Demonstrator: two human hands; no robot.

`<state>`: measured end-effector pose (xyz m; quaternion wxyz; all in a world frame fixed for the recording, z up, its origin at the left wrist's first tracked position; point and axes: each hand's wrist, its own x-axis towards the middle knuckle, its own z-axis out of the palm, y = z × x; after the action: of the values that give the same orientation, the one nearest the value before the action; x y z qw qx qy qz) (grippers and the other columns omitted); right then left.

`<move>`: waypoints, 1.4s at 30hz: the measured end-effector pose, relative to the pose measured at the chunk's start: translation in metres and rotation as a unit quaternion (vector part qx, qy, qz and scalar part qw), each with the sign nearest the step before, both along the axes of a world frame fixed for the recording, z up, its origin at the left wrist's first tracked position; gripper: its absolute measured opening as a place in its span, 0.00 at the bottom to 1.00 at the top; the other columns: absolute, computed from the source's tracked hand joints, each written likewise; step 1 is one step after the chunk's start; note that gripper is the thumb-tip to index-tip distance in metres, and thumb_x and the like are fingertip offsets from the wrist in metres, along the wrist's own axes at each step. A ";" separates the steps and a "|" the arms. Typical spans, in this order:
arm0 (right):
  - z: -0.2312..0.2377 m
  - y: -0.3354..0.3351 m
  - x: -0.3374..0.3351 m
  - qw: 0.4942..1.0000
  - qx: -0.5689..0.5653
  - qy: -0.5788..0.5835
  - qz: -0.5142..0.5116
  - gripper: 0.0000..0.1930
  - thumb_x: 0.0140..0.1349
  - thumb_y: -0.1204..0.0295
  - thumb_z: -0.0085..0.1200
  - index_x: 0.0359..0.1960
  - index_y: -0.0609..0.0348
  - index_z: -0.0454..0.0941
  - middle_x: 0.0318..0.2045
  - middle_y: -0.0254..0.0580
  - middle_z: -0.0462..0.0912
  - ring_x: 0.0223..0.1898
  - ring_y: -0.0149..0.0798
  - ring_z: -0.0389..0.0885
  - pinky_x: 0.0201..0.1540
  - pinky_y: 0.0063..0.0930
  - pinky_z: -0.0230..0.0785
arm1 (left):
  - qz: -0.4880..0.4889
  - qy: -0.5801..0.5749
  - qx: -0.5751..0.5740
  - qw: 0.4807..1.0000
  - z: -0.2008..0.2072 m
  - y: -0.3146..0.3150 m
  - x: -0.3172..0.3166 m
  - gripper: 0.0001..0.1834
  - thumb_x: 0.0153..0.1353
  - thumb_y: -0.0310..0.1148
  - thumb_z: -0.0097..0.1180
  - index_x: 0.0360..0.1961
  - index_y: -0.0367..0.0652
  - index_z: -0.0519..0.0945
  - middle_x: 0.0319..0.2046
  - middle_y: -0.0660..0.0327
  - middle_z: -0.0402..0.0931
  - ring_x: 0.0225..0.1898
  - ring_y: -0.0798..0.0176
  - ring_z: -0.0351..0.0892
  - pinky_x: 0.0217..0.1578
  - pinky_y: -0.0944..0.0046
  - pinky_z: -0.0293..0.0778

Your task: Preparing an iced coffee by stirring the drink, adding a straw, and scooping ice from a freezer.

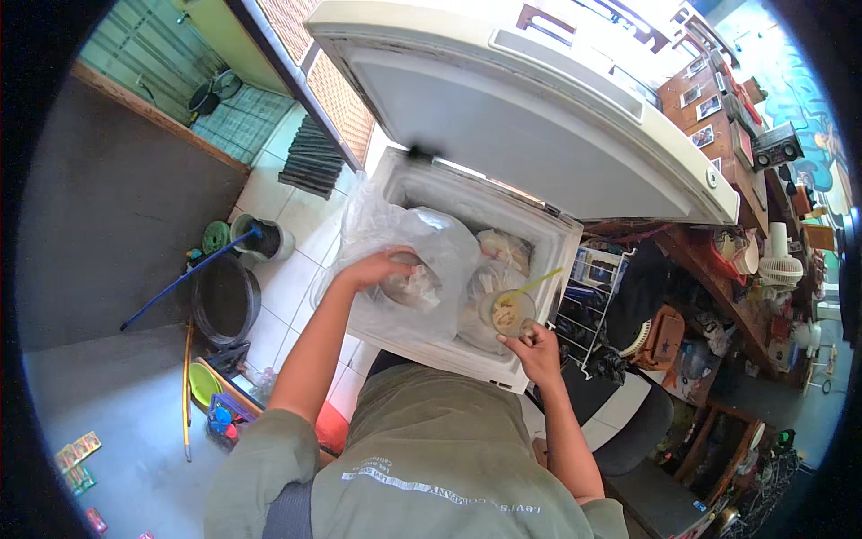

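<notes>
A clear plastic bag [449,238] spreads over the left part of the open chest freezer [567,269] and hangs over its side. My left hand [388,268] is closed at the bag's opening, its fingers curled on the plastic beside a whitish, crumpled lump [418,289]. I cannot make out what the lump is. At the freezer's near right corner, my right hand [530,346] grips the rim of a clear cup [505,313] with pale pieces inside. A yellow-green stick-like handle [543,279] slants out of the cup. Bagged items [505,251] lie deeper in the freezer.
The freezer's white lid [539,117] stands raised beyond my hands. A white wire rack [593,296] and a dark seat [637,427] are on the right. To the left are a black tub [224,301], a bucket [269,241] and a blue-handled pole [189,278].
</notes>
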<state>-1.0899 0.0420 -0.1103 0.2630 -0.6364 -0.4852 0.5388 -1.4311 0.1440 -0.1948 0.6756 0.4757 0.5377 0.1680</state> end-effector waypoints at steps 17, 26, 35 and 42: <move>-0.019 0.006 -0.039 0.984 0.122 -0.087 0.093 0.16 0.51 0.63 0.69 0.36 0.59 0.81 0.15 0.33 0.61 0.20 0.28 0.59 0.25 0.27 0.56 | -0.033 0.216 0.273 0.937 0.177 -0.039 0.080 0.09 0.62 0.30 0.51 0.42 0.43 0.77 0.35 0.48 0.80 0.36 0.42 0.79 0.36 0.50 0.73; -0.016 0.002 -0.034 0.985 0.116 -0.085 0.094 0.18 0.51 0.56 0.67 0.35 0.55 0.81 0.16 0.42 0.68 0.20 0.42 0.68 0.27 0.36 0.62 | -0.060 0.225 0.326 0.916 0.195 -0.050 0.091 0.11 0.60 0.26 0.48 0.44 0.42 0.76 0.35 0.49 0.80 0.38 0.44 0.80 0.39 0.52 0.73; -0.023 0.009 -0.033 0.996 0.031 -0.040 0.069 0.18 0.51 0.59 0.69 0.35 0.60 0.81 0.14 0.31 0.57 0.18 0.27 0.56 0.23 0.26 0.53 | 0.074 0.273 0.281 0.917 0.176 -0.034 0.039 0.14 0.57 0.24 0.47 0.44 0.40 0.77 0.35 0.48 0.80 0.38 0.46 0.81 0.39 0.58 0.74; -0.028 0.011 -0.011 0.998 0.024 -0.051 0.027 0.15 0.53 0.63 0.69 0.32 0.62 0.79 0.15 0.23 0.54 0.20 0.23 0.52 0.22 0.23 0.47 | -0.005 0.401 0.341 0.850 0.038 -0.040 0.054 0.19 0.55 0.28 0.53 0.50 0.49 0.73 0.46 0.54 0.74 0.43 0.47 0.78 0.38 0.48 0.75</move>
<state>-1.1009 0.0533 -0.1378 0.2386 -0.6431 -0.5280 0.5006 -1.3775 0.1043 -0.1567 0.1974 0.7050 0.6682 0.1324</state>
